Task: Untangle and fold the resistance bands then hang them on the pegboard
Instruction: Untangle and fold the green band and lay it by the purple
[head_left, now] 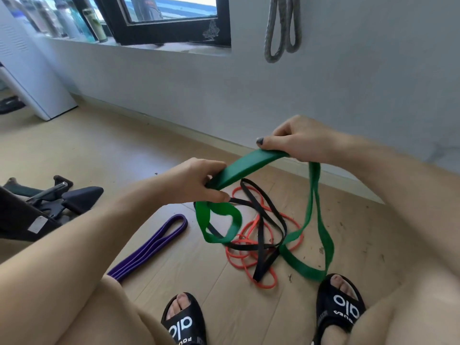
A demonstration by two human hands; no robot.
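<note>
Wood floor point(174, 150) by a grey wall. Your left hand point(196, 180) and right hand point(298, 140) both have fingers curled round the green band point(249, 165), lifted between them, its long loop trailing to the floor and looking hooked through the black band point(261, 235). Red band point(249, 260) is tangled underneath. Purple band point(151, 247) lies folded to the left. Grey band point(282, 28) already hangs on the wall. Roughly two sorted; three left to untangle, fold, hang.
</note>
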